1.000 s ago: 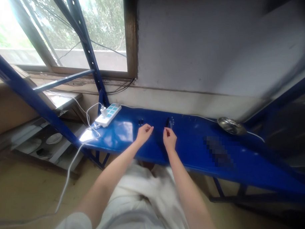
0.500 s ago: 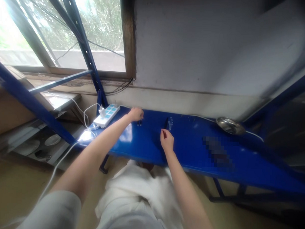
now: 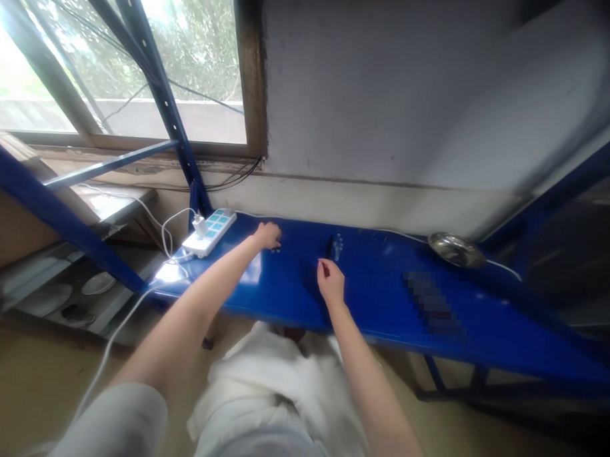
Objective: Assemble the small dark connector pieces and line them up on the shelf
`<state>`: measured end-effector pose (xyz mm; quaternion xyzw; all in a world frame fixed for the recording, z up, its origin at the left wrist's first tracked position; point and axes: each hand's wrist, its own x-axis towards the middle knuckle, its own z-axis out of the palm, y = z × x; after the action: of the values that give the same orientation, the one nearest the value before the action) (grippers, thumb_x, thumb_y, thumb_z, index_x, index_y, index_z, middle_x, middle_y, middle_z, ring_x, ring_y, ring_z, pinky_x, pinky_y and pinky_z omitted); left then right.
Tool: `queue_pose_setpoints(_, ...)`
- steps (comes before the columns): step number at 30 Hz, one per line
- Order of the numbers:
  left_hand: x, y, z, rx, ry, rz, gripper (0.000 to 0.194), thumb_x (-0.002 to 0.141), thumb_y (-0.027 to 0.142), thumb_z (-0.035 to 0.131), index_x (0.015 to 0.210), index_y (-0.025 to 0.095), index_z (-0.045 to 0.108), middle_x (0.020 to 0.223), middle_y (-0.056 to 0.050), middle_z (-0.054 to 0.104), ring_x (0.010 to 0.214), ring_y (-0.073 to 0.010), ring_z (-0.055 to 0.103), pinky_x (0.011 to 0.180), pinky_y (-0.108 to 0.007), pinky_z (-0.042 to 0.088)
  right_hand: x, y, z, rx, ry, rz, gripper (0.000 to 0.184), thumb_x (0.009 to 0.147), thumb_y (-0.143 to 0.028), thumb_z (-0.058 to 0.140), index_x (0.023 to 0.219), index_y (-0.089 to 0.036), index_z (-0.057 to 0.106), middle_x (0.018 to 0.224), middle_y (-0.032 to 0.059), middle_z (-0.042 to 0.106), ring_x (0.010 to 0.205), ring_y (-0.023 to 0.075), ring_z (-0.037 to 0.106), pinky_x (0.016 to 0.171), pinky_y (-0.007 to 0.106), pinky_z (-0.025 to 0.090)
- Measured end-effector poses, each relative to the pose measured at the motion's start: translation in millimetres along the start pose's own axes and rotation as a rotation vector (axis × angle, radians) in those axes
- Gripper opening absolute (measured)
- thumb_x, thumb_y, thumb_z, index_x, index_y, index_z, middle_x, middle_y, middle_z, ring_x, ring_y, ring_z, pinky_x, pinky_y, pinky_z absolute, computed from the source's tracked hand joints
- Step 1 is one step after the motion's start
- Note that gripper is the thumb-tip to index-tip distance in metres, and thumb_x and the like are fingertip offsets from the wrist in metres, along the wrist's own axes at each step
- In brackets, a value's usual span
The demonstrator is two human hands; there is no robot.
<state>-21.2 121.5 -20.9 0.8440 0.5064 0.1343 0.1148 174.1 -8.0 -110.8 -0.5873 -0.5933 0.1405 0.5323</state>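
Note:
My left hand (image 3: 269, 236) is over the far left part of the blue table, palm down. Its fingers are bent down and drawn together at some small dark pieces with shiny ends (image 3: 275, 250); what they grip is hidden. Closer to me, my right hand (image 3: 332, 283) hovers above the table's middle with thumb and forefinger pinched; anything between them is too small to make out. Just beyond it lie a slim dark object (image 3: 330, 244) and a cluster of small clear pieces (image 3: 339, 246).
A white power strip (image 3: 211, 232) with a plug in it stands at the table's left end, its cable trailing over the edge. At the back right sits a shiny metal bowl-like object (image 3: 456, 250). A pixelated dark patch (image 3: 431, 303) lies in front of it. Blue posts (image 3: 164, 97) rise at the left.
My left hand has turned slightly and now covers more of the small dark pieces. My right hand keeps its pinch in nearly the same place. The view has shifted a little.

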Motion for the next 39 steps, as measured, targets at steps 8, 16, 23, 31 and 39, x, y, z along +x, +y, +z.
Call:
queue_pose_setpoints(8,-1,4,2.2,-0.021,-0.003,0.000,0.021,0.057,0.009,0.065,0.043,0.016,0.051,0.058,-0.004,0.055,0.088,-0.0256,0.052,0.091,-0.042,0.026,1,-2,-1,-0.009,0.008,0.007,0.039,0.085,-0.042,0.038,0.099,-0.015,0.063,0.098,0.0121,0.065,0.087,0.0207,0.061,0.078,0.038,0.050)
queue_pose_setpoints(16,-4,25,5.7,-0.124,0.180,0.090,0.003,0.066,0.018,0.064,0.063,0.019,0.064,0.081,-0.005,0.064,0.089,-0.0234,0.054,0.089,-0.040,0.030,2,-3,1,-0.021,0.030,0.008,0.041,0.085,-0.045,0.037,0.100,-0.014,0.060,0.095,0.0128,0.065,0.084,0.0213,0.061,0.073,0.036,0.049)
queue_pose_setpoints(23,-58,74,25.6,-0.619,0.499,0.032,0.004,0.072,0.022,0.062,0.075,0.019,0.064,0.087,-0.004,0.065,0.088,-0.0174,0.057,0.083,-0.032,0.042,8,-19,-4,0.070,0.075,0.101,0.044,0.086,-0.053,0.030,0.084,-0.018,0.056,0.077,0.0067,0.062,0.067,0.0164,0.056,0.064,0.029,0.045)
queue_pose_setpoints(31,-95,94,35.9,-0.765,0.601,0.042,0.008,0.077,0.024,0.057,0.078,0.019,0.062,0.088,-0.004,0.063,0.087,-0.0159,0.057,0.082,-0.031,0.042,9,-67,-14,0.361,-0.014,0.308,0.051,0.081,-0.063,0.032,0.057,-0.019,0.044,0.047,-0.0030,0.043,0.044,0.0098,0.042,0.047,0.022,0.037)
queue_pose_setpoints(39,-102,96,30.7,-0.724,0.629,0.071,0.007,0.078,0.025,0.055,0.077,0.019,0.060,0.087,-0.005,0.062,0.088,-0.0167,0.056,0.084,-0.032,0.042,10,-79,-18,0.353,-0.105,0.220,0.050,0.077,-0.064,0.040,0.056,-0.020,0.043,0.049,-0.0027,0.043,0.046,0.0100,0.041,0.045,0.022,0.035)
